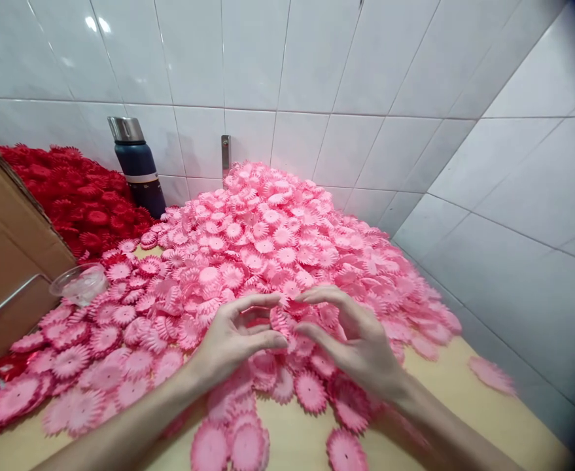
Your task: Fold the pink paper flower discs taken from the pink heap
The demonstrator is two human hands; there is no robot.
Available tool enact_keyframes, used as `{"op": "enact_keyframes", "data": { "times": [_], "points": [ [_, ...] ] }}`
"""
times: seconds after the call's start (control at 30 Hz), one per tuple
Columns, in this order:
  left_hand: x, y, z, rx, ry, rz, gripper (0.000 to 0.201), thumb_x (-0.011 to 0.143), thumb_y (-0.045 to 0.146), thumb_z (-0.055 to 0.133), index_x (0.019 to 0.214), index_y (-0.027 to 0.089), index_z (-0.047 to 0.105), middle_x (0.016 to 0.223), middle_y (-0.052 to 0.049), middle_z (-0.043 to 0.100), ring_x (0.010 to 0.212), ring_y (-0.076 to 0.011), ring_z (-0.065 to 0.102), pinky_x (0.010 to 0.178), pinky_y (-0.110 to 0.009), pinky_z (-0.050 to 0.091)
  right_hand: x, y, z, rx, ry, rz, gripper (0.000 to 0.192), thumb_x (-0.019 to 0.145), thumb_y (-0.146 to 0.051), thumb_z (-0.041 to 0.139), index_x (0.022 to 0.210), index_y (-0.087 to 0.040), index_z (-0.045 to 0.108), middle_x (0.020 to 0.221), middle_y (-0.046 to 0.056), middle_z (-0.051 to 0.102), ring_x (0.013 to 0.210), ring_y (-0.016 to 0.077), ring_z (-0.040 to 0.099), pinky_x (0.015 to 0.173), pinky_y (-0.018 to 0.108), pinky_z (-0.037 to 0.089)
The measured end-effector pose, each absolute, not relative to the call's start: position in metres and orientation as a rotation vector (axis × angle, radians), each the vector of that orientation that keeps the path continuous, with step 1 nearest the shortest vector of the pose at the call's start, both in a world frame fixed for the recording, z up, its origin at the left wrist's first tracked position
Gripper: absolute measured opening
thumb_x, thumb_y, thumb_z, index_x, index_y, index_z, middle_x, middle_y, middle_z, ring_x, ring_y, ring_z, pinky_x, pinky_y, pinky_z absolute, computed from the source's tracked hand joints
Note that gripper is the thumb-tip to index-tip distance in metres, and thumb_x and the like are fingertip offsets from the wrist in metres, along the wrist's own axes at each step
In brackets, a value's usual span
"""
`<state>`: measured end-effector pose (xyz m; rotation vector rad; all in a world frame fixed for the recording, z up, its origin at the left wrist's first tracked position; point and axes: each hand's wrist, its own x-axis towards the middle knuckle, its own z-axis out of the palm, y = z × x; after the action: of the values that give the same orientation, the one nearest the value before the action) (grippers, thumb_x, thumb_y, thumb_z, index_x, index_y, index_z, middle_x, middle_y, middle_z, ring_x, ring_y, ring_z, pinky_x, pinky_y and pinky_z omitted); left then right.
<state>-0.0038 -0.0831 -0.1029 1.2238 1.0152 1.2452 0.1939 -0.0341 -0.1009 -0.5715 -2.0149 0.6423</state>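
Note:
Both my hands are raised over the front of a heap of pink flower-shaped discs point(277, 242) with notched edges. My left hand point(241, 337) curls with thumb and fingertips on either side of a small pink ruffled piece point(280, 318), which seems to be held there by its edges. My right hand point(356, 337) faces it from the right, thumb and fingers apart in a curved shape. Its fingertips come close to the same piece; whether they touch it I cannot tell. Loose pink discs lie below the hands on the pale yellow tabletop point(287, 428).
A dark blue bottle point(142, 167) with a steel cap stands at the back left beside a red heap of similar discs point(78, 196). A cardboard box point(12, 255) and a clear plastic tub point(78, 284) are at left. White tiled walls point(307, 59) border the back and right.

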Motion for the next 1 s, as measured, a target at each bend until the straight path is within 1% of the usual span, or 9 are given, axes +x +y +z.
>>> {"op": "enact_keyframes", "data": {
  "times": [0.07,0.13,0.23,0.33,0.43,0.6,0.8,0.9,1.0],
  "points": [
    [-0.004,-0.085,-0.103,1.198,1.08,1.222,0.047,0.067,0.016,0.082,0.112,0.017,0.069,0.12,-0.011,0.067,0.104,-0.0222,0.066,0.092,-0.039,0.055,0.196,-0.032,-0.107,-0.671,-1.94,0.641,0.018,0.09,-0.014,0.058,0.106,-0.022,0.062,0.097,0.004,0.069,0.092,0.0189,0.067,0.081,0.036,0.058],
    [-0.003,-0.087,-0.103,1.189,1.108,1.21,0.048,0.071,0.021,0.08,0.116,0.018,0.068,0.113,-0.01,0.071,0.098,-0.0209,0.068,0.091,-0.039,0.056,0.199,-0.03,-0.113,-0.741,-1.904,0.621,0.017,0.091,-0.014,0.056,0.104,-0.022,0.064,0.096,0.004,0.071,0.089,0.0188,0.069,0.079,0.035,0.059],
    [-0.003,-0.09,-0.102,1.208,1.11,1.211,0.046,0.076,0.025,0.076,0.121,0.02,0.065,0.095,-0.006,0.076,0.085,-0.0191,0.071,0.083,-0.037,0.059,0.202,-0.029,-0.117,-0.76,-1.914,0.626,0.018,0.091,-0.015,0.057,0.106,-0.021,0.064,0.091,0.005,0.073,0.085,0.0201,0.071,0.076,0.036,0.059],
    [-0.003,-0.093,-0.104,1.283,1.131,1.232,0.04,0.076,0.027,0.077,0.114,0.019,0.07,0.086,-0.005,0.075,0.078,-0.0186,0.071,0.077,-0.034,0.061,0.203,-0.03,-0.113,-0.737,-1.947,0.657,0.018,0.091,-0.015,0.057,0.106,-0.021,0.063,0.086,0.004,0.072,0.078,0.019,0.071,0.071,0.034,0.06],
    [-0.004,-0.095,-0.106,1.421,1.184,1.247,0.032,0.077,0.03,0.075,0.107,0.016,0.073,0.081,-0.005,0.074,0.073,-0.0186,0.069,0.07,-0.03,0.06,0.202,-0.031,-0.107,-0.708,-1.977,0.641,0.013,0.089,-0.016,0.058,0.1,-0.021,0.065,0.085,0.004,0.071,0.075,0.0181,0.07,0.066,0.032,0.059],
    [-0.004,-0.097,-0.107,1.643,1.345,1.254,0.031,0.079,0.034,0.072,0.103,0.014,0.076,0.059,-0.001,0.065,0.051,-0.0132,0.057,0.049,-0.024,0.049,0.2,-0.033,-0.103,-0.63,-2.038,0.627,0.012,0.088,-0.014,0.058,0.096,-0.02,0.066,0.082,0.004,0.071,0.074,0.0186,0.068,0.064,0.033,0.058],
    [-0.005,-0.098,-0.106,1.658,1.405,1.259,0.028,0.081,0.035,0.07,0.098,0.014,0.076,0.06,-0.002,0.065,0.051,-0.0124,0.052,0.048,-0.024,0.044,0.198,-0.035,-0.102,-0.564,-2.069,0.721,0.011,0.088,-0.013,0.059,0.093,-0.019,0.066,0.082,0.004,0.07,0.075,0.0184,0.067,0.065,0.034,0.056],
    [-0.005,-0.098,-0.105,1.671,1.393,1.259,0.022,0.083,0.034,0.069,0.09,0.014,0.076,0.056,0.0,0.06,0.047,-0.01,0.046,0.045,-0.022,0.039,0.194,-0.035,-0.092,-0.605,-2.127,0.811,0.009,0.09,-0.018,0.058,0.088,-0.019,0.067,0.079,0.003,0.07,0.07,0.0169,0.066,0.063,0.032,0.055],
    [-0.005,-0.098,-0.105,1.66,1.357,1.275,0.019,0.083,0.032,0.068,0.084,0.015,0.076,0.054,0.001,0.058,0.045,-0.0086,0.044,0.043,-0.021,0.037,0.188,-0.032,-0.079,-0.68,-2.302,0.972,0.014,0.092,-0.025,0.057,0.086,-0.02,0.07,0.077,0.001,0.072,0.066,0.0143,0.065,0.061,0.028,0.053]
  ]
}}
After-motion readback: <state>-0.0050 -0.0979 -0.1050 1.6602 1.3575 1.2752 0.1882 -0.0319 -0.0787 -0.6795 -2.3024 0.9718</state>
